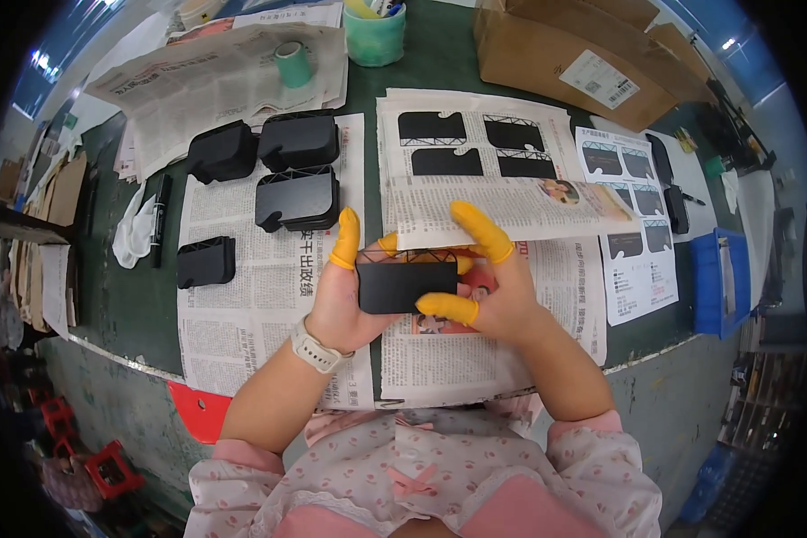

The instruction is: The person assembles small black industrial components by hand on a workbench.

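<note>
A flat black rectangular plate (407, 287) with an openwork lattice along its far edge is held over the newspaper, close to my body. My left hand (345, 300) grips its left end, thumb raised and some fingers hidden behind it. On the other side, my right hand (504, 291) has its thumb on the near right corner and another finger lifted above. Yellow finger cots cover several fingertips. Beyond the hands, several similar black plates (446, 162) lie spaced out on a newspaper sheet. To the left stand stacks of such plates (298, 199).
A smaller plate stack (206, 263) sits at left, near a black marker (160, 221) and white cloth (134, 229). Green tape (293, 65), a green cup (375, 38) and a cardboard box (574, 58) stand behind. At right are a printed sheet (637, 278) and a blue bin (720, 282).
</note>
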A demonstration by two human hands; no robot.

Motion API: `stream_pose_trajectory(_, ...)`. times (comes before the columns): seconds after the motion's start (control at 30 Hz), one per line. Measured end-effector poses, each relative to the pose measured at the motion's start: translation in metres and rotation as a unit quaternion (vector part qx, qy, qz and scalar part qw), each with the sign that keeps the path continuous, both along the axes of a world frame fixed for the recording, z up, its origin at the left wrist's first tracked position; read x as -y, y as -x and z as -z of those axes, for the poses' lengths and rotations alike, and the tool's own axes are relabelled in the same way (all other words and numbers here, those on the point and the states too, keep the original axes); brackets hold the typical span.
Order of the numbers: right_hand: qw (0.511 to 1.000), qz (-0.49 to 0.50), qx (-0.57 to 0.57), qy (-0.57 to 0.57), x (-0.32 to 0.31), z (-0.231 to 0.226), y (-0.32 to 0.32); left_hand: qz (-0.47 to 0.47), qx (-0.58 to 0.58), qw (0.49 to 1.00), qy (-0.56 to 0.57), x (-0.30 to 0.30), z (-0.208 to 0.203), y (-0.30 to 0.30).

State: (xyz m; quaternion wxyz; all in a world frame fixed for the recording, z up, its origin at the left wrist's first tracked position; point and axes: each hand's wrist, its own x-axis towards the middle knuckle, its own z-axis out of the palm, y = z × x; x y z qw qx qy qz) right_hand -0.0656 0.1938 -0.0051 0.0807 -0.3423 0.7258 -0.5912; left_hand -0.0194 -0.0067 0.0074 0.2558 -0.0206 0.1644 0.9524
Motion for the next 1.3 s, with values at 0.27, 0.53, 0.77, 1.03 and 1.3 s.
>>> stream_pose_trajectory(0.27, 0.971, 0.109, 0.211, 0.010, 0.008, -0.020, -0.008, -0.014, -0.008, 0.998, 0.062, -0.002, 0.011, -0.001)
stream_pose_trajectory(0.53, 0.985, 0.123, 0.104, 0.064, 0.005, -0.013, -0.006, 0.047, 0.017, 0.987, -0.154, 0.001, 0.012, 0.001)
stream_pose_trajectory(0.77, 0.982, 0.087, 0.147, 0.083, 0.004, -0.011, -0.005, 0.059, 0.032, 0.987, -0.148, 0.004, 0.016, 0.002)
stream_pose_trajectory(1.03, 0.987, 0.098, 0.090, 0.094, 0.003, -0.009, -0.002, 0.052, 0.034, 0.994, -0.084, 0.006, 0.014, 0.003)
stream_pose_trajectory(1.3, 0.990, -0.013, -0.136, -0.035, -0.006, -0.008, 0.010, -0.009, 0.087, 0.995, -0.047, 0.007, 0.007, 0.004)
